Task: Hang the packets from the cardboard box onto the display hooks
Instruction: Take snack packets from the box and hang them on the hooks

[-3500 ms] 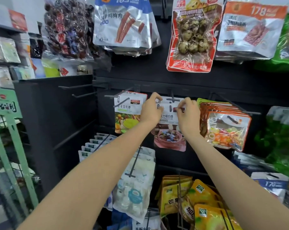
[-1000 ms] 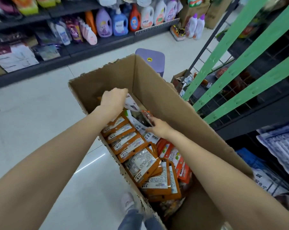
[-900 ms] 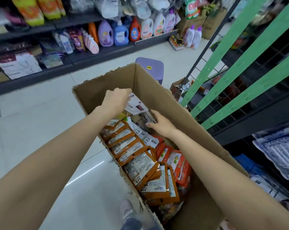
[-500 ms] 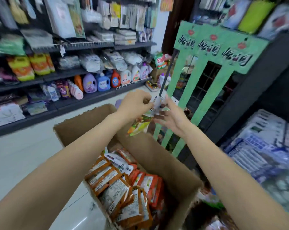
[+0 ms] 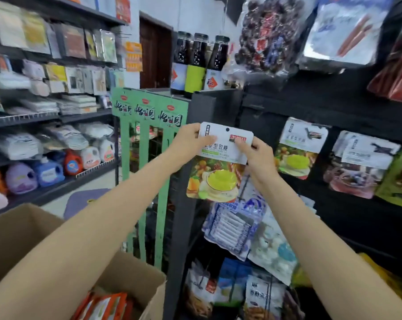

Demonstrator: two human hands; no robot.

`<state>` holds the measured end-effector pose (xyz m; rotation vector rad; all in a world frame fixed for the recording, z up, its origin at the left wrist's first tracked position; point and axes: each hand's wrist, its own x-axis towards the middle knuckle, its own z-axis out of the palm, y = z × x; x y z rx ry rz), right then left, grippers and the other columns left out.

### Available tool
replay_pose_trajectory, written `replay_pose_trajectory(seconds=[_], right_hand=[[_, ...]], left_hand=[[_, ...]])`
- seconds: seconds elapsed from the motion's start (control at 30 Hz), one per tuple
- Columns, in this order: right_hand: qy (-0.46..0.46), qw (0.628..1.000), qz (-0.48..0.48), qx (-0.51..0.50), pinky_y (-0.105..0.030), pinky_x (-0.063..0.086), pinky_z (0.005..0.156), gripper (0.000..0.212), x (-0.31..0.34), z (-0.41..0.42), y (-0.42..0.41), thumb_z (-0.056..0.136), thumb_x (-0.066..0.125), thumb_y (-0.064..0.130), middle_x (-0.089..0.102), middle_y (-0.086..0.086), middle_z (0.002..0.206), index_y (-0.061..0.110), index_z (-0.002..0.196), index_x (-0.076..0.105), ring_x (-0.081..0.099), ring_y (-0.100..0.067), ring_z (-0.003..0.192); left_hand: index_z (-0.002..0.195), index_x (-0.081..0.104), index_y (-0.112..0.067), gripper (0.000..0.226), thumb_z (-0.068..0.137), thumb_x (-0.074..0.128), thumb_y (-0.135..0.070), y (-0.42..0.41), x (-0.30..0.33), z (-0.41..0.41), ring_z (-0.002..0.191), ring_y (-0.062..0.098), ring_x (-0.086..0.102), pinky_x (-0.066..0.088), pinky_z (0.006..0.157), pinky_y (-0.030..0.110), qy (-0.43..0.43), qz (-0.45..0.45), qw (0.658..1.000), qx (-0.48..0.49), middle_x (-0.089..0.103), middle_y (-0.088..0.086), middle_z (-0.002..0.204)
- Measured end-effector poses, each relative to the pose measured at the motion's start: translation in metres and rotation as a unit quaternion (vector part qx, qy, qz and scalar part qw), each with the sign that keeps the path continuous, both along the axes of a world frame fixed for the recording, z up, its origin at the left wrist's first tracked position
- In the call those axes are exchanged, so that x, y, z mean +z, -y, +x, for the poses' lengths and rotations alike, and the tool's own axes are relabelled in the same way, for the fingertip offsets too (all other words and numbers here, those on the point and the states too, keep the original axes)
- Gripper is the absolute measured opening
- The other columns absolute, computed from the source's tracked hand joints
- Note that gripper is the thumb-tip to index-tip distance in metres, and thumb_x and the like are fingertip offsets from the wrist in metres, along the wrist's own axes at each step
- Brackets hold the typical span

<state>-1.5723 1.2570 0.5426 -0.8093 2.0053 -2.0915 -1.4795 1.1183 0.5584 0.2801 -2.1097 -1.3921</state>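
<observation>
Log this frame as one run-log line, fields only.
phase: carrying to hook | left hand: grips packet top-left | right hand: pinches top-right | packet: not hung, matching packet hangs right | cardboard box: packets remain

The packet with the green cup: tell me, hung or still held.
Held, not hung: the packet is gripped by both hands, left hand, right hand; its hang hole is empty.

packet (image 5: 223, 155) reads "型软糖"

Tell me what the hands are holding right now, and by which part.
Both hold one candy packet by its white header card: the left hand pinches the upper left corner, the right hand the right edge.
</observation>
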Motion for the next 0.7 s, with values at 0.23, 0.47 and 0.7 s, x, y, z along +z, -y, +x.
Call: replay_pose_trajectory(seconds=[0.23, 0.47, 0.7], right_hand=[[-0.006, 0.994, -0.048, -0.096, -0.035, 0.057, 0.079, 0.013, 0.017, -0.052, -0.093, 0.085, 0.069, 0.014, 0.071, -0.008, 0.1, 0.009, 0.096, 0.066, 0.069, -0.021, 0.09], [-0.022, 0.982, -0.056, -0.182, -0.017, 0.052, 0.068, 0.02, 0.019, -0.098, -0.133, 0.083, 0.069, 0.017, 0.067, -0.005, 0.1, 0.007, 0.098, 0.062, 0.064, -0.012, 0.084], [-0.034, 0.985, -0.04, -0.166, -0.021, 0.053, 0.065, 0.005, 0.019, -0.117, -0.141, 0.087, 0.064, 0.012, 0.068, -0.001, 0.09, 0.016, 0.087, 0.061, 0.065, -0.012, 0.08]], left_hand=[[0.106, 0.066, -0.003, 0.022, 0.087, 0.067, -0.014, -0.084, 0.019, -0.084, 0.062, 0.002, 0.064, 0.048, 0.048, 0.014, 0.026, 0.044, 0.994, -0.094, 0.068, 0.003, 0.086], [0.082, 0.053, -0.018, 0.025, 0.085, 0.066, -0.039, -0.134, 0.019, -0.148, 0.072, 0.019, 0.049, 0.036, 0.065, 0.03, 0.061, 0.04, 0.994, -0.077, 0.049, 0.004, 0.08], [0.095, 0.068, -0.004, 0.031, 0.086, 0.067, -0.034, -0.148, 0.016, -0.168, 0.091, 0.026, 0.068, 0.054, 0.08, 0.038, 0.073, 0.067, 0.995, -0.033, 0.071, 0.011, 0.099]])
